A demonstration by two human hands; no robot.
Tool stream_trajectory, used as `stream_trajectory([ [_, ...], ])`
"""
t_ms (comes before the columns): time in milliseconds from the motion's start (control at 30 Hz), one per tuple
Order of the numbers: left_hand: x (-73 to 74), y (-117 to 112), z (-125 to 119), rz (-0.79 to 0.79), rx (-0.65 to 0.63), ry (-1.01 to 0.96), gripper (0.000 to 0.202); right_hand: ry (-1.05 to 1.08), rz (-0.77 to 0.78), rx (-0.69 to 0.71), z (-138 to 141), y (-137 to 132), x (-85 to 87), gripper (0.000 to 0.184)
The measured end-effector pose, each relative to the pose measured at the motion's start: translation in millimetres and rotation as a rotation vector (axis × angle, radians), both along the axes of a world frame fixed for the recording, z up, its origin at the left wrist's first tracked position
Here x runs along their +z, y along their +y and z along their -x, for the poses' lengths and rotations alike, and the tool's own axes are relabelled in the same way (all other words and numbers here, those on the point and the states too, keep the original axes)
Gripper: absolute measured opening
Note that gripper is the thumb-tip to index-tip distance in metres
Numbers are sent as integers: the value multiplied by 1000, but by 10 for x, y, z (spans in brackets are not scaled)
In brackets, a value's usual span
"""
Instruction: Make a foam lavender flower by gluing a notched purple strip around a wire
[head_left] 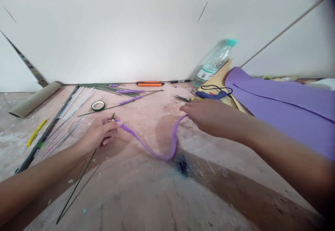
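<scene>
My left hand [98,132] is closed around a thin green wire stem [78,182], pinching one end of a purple foam strip [157,150] against the stem's tip. The strip sags in a loop over the table and rises to my right hand [209,116], whose fingers are closed on its other end. The stem runs down and left from my left hand toward the table's near edge.
Behind lie a green tape roll [98,105], finished purple flower stems [131,100], bare wires [70,119], an orange cutter [149,83], a black marker [180,81], pliers [184,98], a blue glue gun [211,94], a water bottle [213,63], purple foam sheets [282,102], and a cardboard tube [34,100].
</scene>
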State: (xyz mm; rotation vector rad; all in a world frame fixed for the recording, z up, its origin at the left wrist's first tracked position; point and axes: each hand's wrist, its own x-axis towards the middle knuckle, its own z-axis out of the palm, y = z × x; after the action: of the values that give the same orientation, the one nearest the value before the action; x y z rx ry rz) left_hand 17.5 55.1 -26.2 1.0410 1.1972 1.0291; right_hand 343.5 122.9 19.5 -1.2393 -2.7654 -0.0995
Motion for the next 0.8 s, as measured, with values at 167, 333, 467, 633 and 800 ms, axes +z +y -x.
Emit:
stream_trajectory([
  [167,10,-216,-179,23,-106,25,32,88,209,117,290,-94,79,32],
  [333,15,-415,-318,4,-154,19,35,356,713,246,741,-674,-64,20],
  [467,8,-505,-341,7,-160,5,36,554,1309,187,905,-829,-127,27],
  [633,7,-529,-322,-17,-148,-4,37,572,1340,209,807,-913,-31,27],
  [800,-40,-396,-268,19,-26,72,36,404,548,218,416,-1225,39,32],
])
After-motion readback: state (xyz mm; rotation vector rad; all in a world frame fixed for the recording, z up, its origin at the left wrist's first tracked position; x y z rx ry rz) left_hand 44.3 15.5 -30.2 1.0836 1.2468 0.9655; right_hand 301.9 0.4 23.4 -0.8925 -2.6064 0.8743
